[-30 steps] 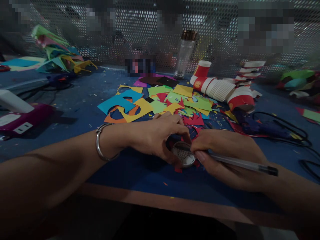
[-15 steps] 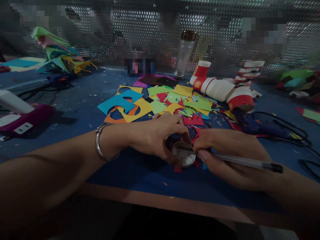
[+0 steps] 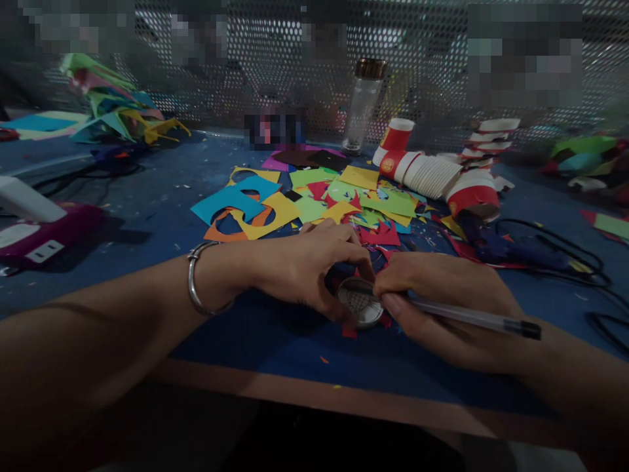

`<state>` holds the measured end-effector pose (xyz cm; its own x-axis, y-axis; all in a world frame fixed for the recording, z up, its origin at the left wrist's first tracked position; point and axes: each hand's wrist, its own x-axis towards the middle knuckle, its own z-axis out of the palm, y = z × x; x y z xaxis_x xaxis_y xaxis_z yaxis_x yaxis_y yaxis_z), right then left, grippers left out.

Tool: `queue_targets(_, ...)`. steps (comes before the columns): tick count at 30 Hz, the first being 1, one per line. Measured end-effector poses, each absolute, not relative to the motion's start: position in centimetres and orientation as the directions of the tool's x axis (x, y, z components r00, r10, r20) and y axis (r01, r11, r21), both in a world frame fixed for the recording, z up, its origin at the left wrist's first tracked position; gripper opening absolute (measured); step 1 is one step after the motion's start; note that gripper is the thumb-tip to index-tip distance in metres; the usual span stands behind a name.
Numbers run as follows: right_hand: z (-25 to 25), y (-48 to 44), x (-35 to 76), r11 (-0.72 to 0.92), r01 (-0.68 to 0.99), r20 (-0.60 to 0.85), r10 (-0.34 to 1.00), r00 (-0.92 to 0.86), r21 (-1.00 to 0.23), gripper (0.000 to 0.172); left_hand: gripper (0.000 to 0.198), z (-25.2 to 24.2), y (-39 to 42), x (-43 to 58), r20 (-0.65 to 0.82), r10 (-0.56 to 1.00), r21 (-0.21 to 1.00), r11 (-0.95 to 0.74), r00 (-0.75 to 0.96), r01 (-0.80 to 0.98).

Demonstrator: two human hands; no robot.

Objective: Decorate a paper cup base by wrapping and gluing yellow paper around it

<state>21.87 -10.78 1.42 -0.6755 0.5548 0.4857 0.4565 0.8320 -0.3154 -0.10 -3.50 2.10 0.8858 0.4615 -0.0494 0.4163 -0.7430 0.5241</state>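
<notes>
A small white paper cup bottom (image 3: 361, 303), round with a raised rim, has dark crossing lines on its face. My left hand (image 3: 319, 269), a silver bangle at its wrist, curves thumb and fingers around it from the left and holds it just above the blue table. Between thumb and fingers, my right hand (image 3: 442, 308) pinches a clear pen (image 3: 466, 316) with a black end cap. The pen's tip reaches the lined face, partly hidden by my fingers. Red paper scraps (image 3: 350, 332) lie under and around the cup bottom.
Coloured paper offcuts (image 3: 265, 216) with round holes spread beyond my hands. Red-and-white paper cups (image 3: 432, 176) are joined and stacked at the right, near a dark blue glue gun (image 3: 515, 252) with its cable. A glass bottle (image 3: 363, 108) stands behind, and a purple power strip (image 3: 44, 239) lies left.
My right hand and the pen have shifted slightly left across the face of the cup bottom. My left hand stays in place around it.
</notes>
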Motion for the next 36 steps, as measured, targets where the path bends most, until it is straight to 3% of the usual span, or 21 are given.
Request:
queue_targets(25,1.44,-10.62,21.57,0.833,0.442,0.490,0.554,-0.673,-0.334,0.011,0.054,2.19,-3.55,-0.44,-0.049,0.460,0.520,-0.746,0.887,0.416)
queue_targets(36,1.48,-10.72,22.13,0.805,0.540,0.514,0.580,-0.632,-0.245,0.014,0.053,1.67,-3.47,-0.70,-0.037,0.450,0.533,-0.746,0.892,0.398)
